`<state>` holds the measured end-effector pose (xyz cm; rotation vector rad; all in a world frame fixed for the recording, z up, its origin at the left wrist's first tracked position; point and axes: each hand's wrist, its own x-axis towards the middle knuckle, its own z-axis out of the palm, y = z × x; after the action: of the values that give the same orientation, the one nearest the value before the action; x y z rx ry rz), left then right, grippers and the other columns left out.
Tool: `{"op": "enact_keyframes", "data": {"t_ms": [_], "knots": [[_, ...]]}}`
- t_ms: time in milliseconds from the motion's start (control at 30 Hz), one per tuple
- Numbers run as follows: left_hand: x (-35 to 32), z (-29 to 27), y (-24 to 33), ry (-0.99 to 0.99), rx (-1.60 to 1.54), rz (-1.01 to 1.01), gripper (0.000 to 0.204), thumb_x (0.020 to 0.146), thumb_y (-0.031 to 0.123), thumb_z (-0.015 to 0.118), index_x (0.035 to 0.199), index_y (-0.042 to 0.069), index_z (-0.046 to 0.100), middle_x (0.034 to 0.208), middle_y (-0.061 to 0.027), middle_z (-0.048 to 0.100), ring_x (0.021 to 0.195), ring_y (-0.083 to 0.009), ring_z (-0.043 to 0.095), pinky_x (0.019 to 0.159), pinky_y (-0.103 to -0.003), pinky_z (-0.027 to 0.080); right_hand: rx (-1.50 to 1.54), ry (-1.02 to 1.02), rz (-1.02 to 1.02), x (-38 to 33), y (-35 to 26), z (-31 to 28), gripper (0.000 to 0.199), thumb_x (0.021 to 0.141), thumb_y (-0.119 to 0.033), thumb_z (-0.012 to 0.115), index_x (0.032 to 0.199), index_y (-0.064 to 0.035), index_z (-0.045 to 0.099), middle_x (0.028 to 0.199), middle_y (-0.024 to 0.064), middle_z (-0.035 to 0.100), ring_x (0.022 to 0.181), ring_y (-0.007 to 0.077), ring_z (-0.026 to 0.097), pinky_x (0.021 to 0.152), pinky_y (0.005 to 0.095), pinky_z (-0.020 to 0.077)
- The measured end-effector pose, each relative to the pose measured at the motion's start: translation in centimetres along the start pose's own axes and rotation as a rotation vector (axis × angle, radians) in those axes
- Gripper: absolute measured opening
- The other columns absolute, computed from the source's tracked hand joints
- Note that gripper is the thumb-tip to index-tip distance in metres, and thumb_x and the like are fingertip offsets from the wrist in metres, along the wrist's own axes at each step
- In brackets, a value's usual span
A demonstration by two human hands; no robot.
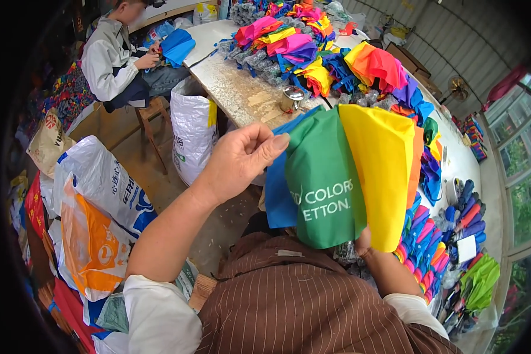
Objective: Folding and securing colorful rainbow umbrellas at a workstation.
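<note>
In front of my chest is a partly folded umbrella (330,183) with loose blue, green, yellow and orange panels; white lettering is printed on the green one. My left hand (248,156) is closed, its thumb and forefinger pinched together at the upper left edge of the green panel. Below the yellow panel, my right hand (364,242) grips the umbrella from underneath. The cloth hides most of its fingers and whatever part of the shaft they are around.
Many colourful folded umbrellas (277,38) are heaped on the worn table (242,88), near a round metal tin (291,99). A co-worker (109,59) sits at the far left with a blue umbrella (177,46). Large plastic sacks (103,177) stand on my left, more umbrellas (478,283) on my right.
</note>
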<state>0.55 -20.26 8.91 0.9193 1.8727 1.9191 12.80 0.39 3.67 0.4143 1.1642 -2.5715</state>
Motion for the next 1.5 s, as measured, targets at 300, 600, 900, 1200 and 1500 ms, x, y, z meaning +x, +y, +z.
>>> {"op": "enact_keyframes", "data": {"t_ms": [300, 600, 900, 1200, 1500], "knots": [[-1.3, 1.4, -1.2, -0.067, -0.105, -0.105, 0.026, 0.094, 0.029, 0.063, 0.088, 0.003, 0.063, 0.074, 0.0034, 0.057, 0.065, -0.0032, 0.05, 0.057, -0.02, 0.043, -0.105, -0.037, -0.003, -5.8, 3.3, -7.5, 0.041, 0.083, -0.014, 0.061, 0.121, -0.0013, 0.053, 0.102, 0.0162, 0.061, 0.09, 0.0247, 0.061, 0.08, 0.0382, 0.0513], [-0.4, -2.8, -1.4, -0.068, -0.099, -0.007, 0.019, 0.096, 0.022, 0.06, 0.091, 0.004, 0.059, 0.073, 0.0009, 0.06, 0.059, -0.0043, 0.052, 0.055, -0.019, 0.043, 0.052, -0.065, 0.059, -5.7, 3.4, -8.4, 0.024, 0.075, -0.008, 0.068, 0.096, -0.0015, 0.058, 0.067, 0.0068, 0.054, 0.062, 0.0192, 0.053, 0.06, 0.0347, 0.0463], [-1.1, -7.0, 0.8, 0.217, -0.306, 0.183, 0.031, 0.099, 0.028, 0.052, 0.086, 0.001, 0.056, 0.065, -0.0045, 0.056, 0.058, -0.0126, 0.055, 0.056, -0.028, 0.046, 0.035, -0.289, 0.023, -3.8, 1.6, -8.6, 0.027, 0.087, -0.012, 0.064, 0.111, -0.0008, 0.057, 0.095, 0.0127, 0.061, 0.083, 0.0242, 0.06, 0.074, 0.0372, 0.0509], [-4.6, -0.2, -2.7, -0.072, -0.546, 0.072, 0.071, 0.096, 0.047, 0.048, 0.145, 0.0, 0.027, 0.141, -0.0142, 0.045, 0.128, -0.0281, 0.045, 0.104, -0.047, 0.038, -0.384, -0.326, -0.266, 1.5, 4.4, -5.2, 0.046, 0.101, -0.022, 0.045, 0.144, -0.0063, 0.037, 0.145, 0.0133, 0.043, 0.133, 0.0202, 0.041, 0.11, 0.0367, 0.0347], [-2.5, 0.4, -0.8, -0.169, -0.56, 0.22, 0.07, 0.096, 0.046, 0.048, 0.145, 0.001, 0.027, 0.141, -0.014, 0.045, 0.129, -0.0284, 0.045, 0.105, -0.047, 0.037, -0.856, -0.401, -0.489, 1.9, 3.9, 1.5, 0.05, 0.088, -0.034, 0.065, 0.127, -0.0055, 0.053, 0.106, 0.0103, 0.067, 0.093, 0.019, 0.063, 0.08, 0.031, 0.0488]]}}
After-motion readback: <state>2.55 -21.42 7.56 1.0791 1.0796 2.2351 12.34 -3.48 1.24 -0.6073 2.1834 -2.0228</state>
